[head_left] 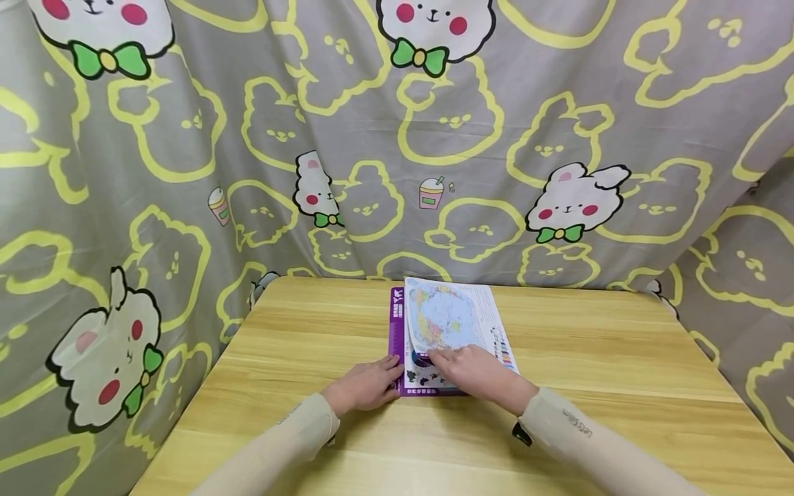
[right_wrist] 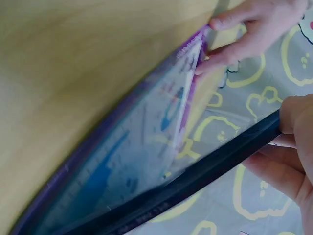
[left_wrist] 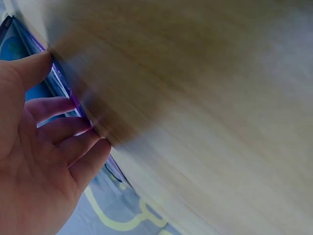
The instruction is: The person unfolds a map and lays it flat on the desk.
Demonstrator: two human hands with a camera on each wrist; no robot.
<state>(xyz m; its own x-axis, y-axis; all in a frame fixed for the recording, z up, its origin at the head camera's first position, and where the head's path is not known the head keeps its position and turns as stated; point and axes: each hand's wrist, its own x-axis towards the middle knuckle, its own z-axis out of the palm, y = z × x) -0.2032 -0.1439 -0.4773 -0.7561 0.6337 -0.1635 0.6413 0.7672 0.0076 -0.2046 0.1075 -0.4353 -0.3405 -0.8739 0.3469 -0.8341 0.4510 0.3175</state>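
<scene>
A purple-edged map board [head_left: 428, 331] lies flat at the middle of the wooden counter [head_left: 620, 358], near its far edge. The left hand [head_left: 366, 386] rests beside the board's near left corner, fingers [left_wrist: 58, 110] straight and slightly spread, touching its edge. The right hand [head_left: 477, 372] pinches the near edge of the printed map sheet [head_left: 449, 313], lifting it off the board, in front of a cartoon-rabbit curtain [head_left: 186, 138]

A map sheet [head_left: 449, 318] lies on a board [head_left: 395, 331] mid-table [head_left: 620, 358], a curtain [head_left: 558, 103] behind.
</scene>
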